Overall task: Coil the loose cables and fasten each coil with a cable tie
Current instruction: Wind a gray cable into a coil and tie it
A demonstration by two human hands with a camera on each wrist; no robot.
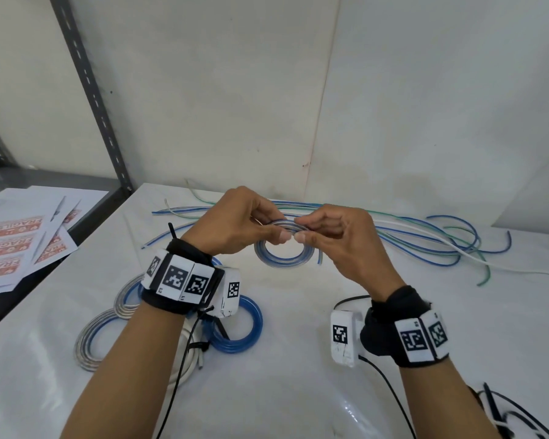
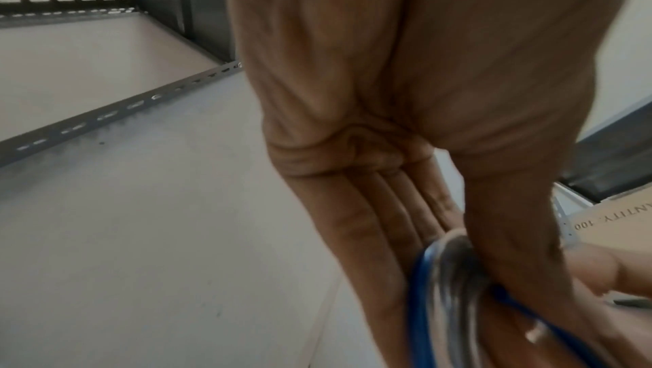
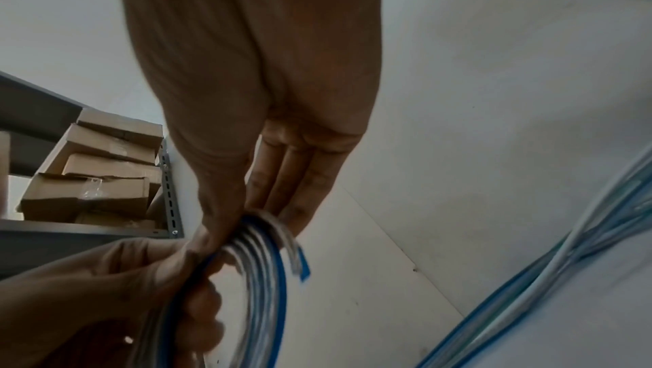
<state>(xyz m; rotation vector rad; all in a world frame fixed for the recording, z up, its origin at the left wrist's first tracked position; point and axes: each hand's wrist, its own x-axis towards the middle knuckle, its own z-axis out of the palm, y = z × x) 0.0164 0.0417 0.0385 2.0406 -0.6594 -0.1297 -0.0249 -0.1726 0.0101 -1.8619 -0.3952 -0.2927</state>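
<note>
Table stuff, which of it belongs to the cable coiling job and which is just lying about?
Job:
- coil, pinched by left hand and right hand
- loose cables
- finished coils by the left wrist
- cable ties, near right corner

Lying about:
- printed sheets on the shelf
- boxes on a rack

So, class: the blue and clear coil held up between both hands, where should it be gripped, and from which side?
Pinch the coil across its top arc, coming from above, as the left hand and right hand do. There all turns lie bundled together, so fingers clamp every loop while the ring hangs free below.
</note>
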